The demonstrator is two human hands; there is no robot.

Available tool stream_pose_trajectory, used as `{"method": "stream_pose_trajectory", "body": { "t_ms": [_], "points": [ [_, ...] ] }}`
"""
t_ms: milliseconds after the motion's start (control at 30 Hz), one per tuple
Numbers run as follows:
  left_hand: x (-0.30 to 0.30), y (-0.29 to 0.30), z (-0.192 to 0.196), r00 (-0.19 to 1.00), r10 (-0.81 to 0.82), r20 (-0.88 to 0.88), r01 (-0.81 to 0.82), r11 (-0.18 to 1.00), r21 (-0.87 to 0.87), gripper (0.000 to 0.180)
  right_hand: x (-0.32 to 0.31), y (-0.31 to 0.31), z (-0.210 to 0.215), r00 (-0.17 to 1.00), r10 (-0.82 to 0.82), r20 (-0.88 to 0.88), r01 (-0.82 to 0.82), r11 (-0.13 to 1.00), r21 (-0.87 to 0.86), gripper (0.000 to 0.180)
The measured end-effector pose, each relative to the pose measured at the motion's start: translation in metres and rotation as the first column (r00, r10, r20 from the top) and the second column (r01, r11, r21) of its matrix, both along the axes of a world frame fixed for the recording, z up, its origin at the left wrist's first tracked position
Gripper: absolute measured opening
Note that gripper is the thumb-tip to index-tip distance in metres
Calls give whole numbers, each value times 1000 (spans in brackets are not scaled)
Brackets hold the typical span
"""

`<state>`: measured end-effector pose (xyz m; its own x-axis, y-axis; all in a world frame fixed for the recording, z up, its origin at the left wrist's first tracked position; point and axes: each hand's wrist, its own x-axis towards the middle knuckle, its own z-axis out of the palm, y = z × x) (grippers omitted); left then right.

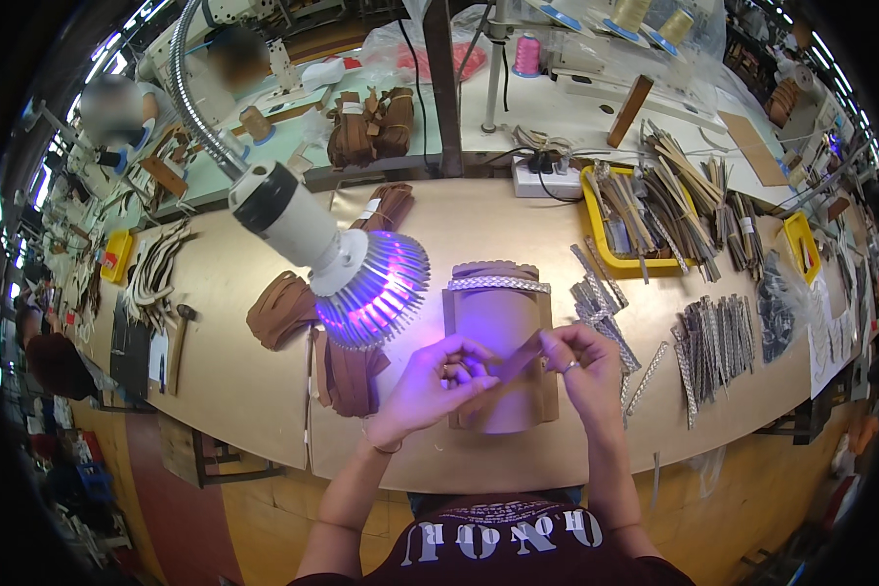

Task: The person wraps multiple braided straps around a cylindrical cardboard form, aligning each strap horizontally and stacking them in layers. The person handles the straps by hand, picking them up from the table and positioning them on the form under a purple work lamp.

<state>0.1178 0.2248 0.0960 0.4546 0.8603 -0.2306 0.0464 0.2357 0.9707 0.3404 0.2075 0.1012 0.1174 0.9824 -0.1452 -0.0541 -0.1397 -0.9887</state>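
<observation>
My left hand, lit purple, has its fingers drawn together at the lower left end of a thin brown strip. The other end is pinched between the thumb and finger of my right hand, which wears a ring. Slanting between the hands, the strip is somewhat blurred. Beneath it stands a curved brown block on a flat brown board. A silver braided strip lies across the block's far end, beside a scalloped brown edge. Part of the block is hidden by the hands.
A lamp with a finned head hangs left of the block. Brown strip bundles lie beneath it. Braided strips lie on the right, near a yellow basket of strips. A hammer lies far left. People sit at the upper left.
</observation>
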Motion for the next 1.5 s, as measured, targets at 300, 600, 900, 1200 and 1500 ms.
{"method": "stream_pose_trajectory", "body": {
  "t_ms": [300, 600, 900, 1200, 1500],
  "points": [
    [-10, -2, -26, 959, 244, 143, -229, 967, -116, 28, 17, -3, -25, 988, -94, -118, 88, 994, -59, 12],
    [33, -42, 52, 985, 80, -153, 25, 809, 587, 45, 36, -17, 61, 853, 426, 302, -491, 852, 182, 18],
    [61, -42, 37, 949, 308, 63, -312, 898, 310, 23, 5, -34, 28, 956, 274, 107, -291, 938, 191, 43],
    [42, -44, -9, 823, 543, 166, -550, 835, -8, 17, 1, -10, 6, 930, 219, 296, -264, 957, 120, 18],
    [-14, -33, -37, 288, 863, -415, -304, 494, 815, 73, -7, -2, -3, 793, 111, 599, -232, 964, 130, 26]
  ]
}}
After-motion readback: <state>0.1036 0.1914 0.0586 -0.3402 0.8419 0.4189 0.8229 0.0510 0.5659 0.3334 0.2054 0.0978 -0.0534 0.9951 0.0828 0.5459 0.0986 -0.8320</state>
